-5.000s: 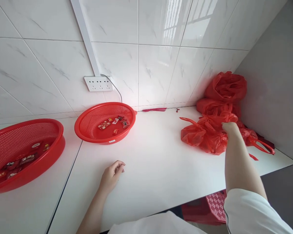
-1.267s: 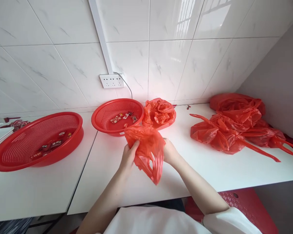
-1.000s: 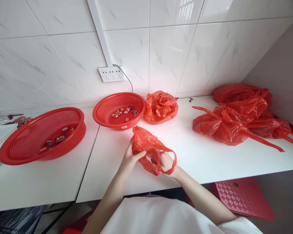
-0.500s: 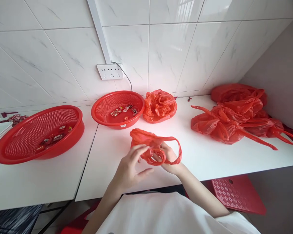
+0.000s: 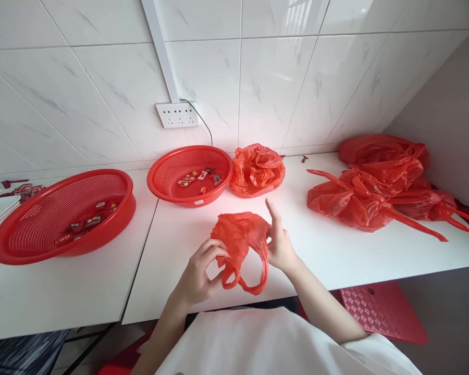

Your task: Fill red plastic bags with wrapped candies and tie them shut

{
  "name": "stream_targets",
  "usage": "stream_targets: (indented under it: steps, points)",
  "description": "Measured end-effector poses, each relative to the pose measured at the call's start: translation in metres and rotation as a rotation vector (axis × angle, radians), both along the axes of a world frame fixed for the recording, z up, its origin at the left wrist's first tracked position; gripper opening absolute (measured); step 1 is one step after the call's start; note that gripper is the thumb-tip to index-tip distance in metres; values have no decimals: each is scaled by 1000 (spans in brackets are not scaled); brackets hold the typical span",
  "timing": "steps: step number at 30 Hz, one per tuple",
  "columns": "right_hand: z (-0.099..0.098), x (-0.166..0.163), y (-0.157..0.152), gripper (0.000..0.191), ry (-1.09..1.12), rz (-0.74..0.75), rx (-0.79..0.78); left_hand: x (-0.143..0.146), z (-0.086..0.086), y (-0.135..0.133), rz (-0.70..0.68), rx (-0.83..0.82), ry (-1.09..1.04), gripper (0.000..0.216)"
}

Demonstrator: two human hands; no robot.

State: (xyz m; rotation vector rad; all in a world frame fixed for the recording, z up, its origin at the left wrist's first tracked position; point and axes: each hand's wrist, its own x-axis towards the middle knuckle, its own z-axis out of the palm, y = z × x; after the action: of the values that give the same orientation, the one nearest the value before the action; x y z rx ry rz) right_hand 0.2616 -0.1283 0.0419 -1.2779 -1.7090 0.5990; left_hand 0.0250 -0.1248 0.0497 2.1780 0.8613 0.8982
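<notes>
A crumpled red plastic bag (image 5: pixel 238 234) is held above the white table in front of me, its looped handles hanging toward my body. My left hand (image 5: pixel 201 268) grips the bag's left side, fingers on top and thumb below. At its right edge, my right hand (image 5: pixel 281 246) has its lower fingers curled against the plastic while one finger points up. Just beyond the bag stands a red perforated basket (image 5: pixel 160 179) with several small wrapped packets (image 5: pixel 203 177) inside. Against that basket rests a bunched red plastic bag (image 5: pixel 257 172).
A larger red basket (image 5: pixel 27 224) with several packets stands at the left. Several filled red bags (image 5: pixel 363 198) are heaped at the right. A power socket (image 5: pixel 177 115) is on the tiled wall. A red plastic stool (image 5: pixel 386 312) is below the table's right side.
The bag has turned, and its handles have swung toward me and to the left. My right hand has come out from among the handles to the bag's right edge. My left hand has closed on the plastic.
</notes>
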Motion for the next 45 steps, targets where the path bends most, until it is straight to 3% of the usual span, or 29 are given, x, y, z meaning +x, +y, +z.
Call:
stream_targets:
  steps: [2, 4, 5, 7, 9, 11, 13, 17, 20, 22, 25, 29, 31, 33, 36, 39, 42, 45]
  points:
    - [3, -2, 0, 67, -41, 26, 24, 2, 4, 1, 8, 3, 30, 18]
    - [4, -1, 4, 24, -35, 15, -21, 2, 5, 3, 46, 53, -14, 20]
    - [4, 0, 7, 26, 8, -45, -82, 1, 5, 4, 86, 95, -67, 26]
    - [1, 7, 15, 51, 149, -228, -238, -3, 2, 6, 198, 149, -210, 33]
    - [-5, 19, 24, 60, 299, -354, -370, -9, -2, 8, 277, 85, -367, 27]
    - [-10, 32, 30, 60, 392, -365, -464, -18, -5, 10, 271, -48, -497, 18]
    - [-11, 43, 32, 58, 386, -312, -561, -27, -3, 13, 186, -127, -494, 24]
    - [2, 45, 26, 60, 273, -215, -631, -35, 28, 20, 169, 17, -320, 63]
    - [17, 32, 20, 59, 238, -191, -589, -19, 62, 14, 113, 46, -215, 45]
    - [23, 26, 18, 57, 242, -162, -578, 3, 73, 6, 46, -176, 43, 33]
    - [22, 30, 18, 50, 317, -151, -584, 32, 61, 4, 211, -355, 696, 35]
    - [15, 55, 16, 40, 789, -85, -436, 42, 21, 34, 363, -399, 914, 31]
    - [18, 60, 14, 33, 1015, 52, -334, 40, 5, 50, 392, -376, 990, 33]
    - [28, 54, 8, 29, 1056, 237, -307, 37, -6, 60, 394, -321, 1047, 31]
    - [47, 30, -5, 34, 840, 483, -265, 35, -13, 62, 413, -205, 1100, 38]
    - [61, -1, -14, 22, 368, 586, -107, 37, -13, 58, 440, -104, 1128, 53]
    - [56, -28, -3, 25, -261, 505, -47, 41, -12, 51, 393, -20, 1150, 62]
    - [36, -36, 28, 15, -694, 301, -192, 35, -14, 46, 296, 97, 1159, 72]
